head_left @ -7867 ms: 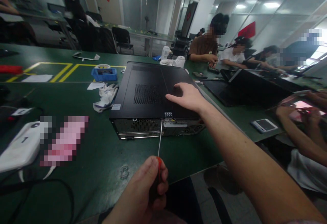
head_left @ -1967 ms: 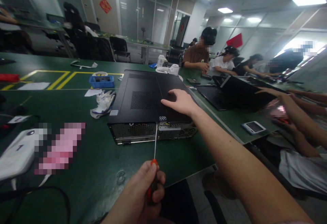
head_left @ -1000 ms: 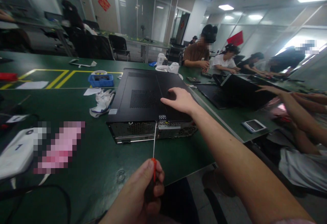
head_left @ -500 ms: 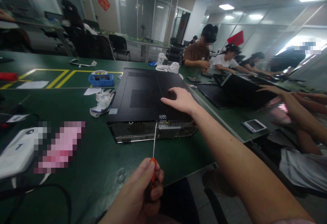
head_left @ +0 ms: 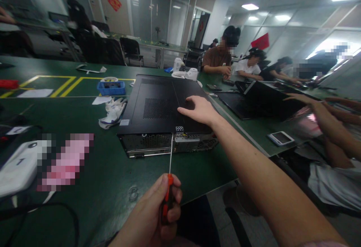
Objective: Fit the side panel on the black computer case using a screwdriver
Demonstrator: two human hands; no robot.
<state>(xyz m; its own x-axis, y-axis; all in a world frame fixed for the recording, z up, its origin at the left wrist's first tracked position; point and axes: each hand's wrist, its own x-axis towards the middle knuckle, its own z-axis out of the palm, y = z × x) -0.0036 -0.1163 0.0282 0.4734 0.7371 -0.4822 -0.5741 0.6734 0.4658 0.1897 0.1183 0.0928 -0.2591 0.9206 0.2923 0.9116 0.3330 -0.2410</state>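
A black desktop computer case [head_left: 160, 89] lies flat on the green table, its metal rear panel turned toward me. My left hand [head_left: 158, 205] is closed around the red and black handle of a screwdriver [head_left: 170, 160]. The long shaft points away from me, and its tip meets the upper edge of the rear panel near the middle. Whether a screw sits under the tip is too small to tell. On the right part of the case's top, my right hand [head_left: 201, 109] rests with thumb and fingers spread, holding nothing.
Left of the case are white gloves [head_left: 113, 112], a blue basket [head_left: 111, 88] and a white device marked 1 [head_left: 21, 166]. To the right, a co-worker's hand [head_left: 303, 98] is at another black case [head_left: 270, 98], near a white phone-like device [head_left: 281, 138]. More people sit beyond.
The fingers of my left hand have shifted around the screwdriver, and more of its handle shows. The tip stays at the same spot. My right hand and the case have not moved.
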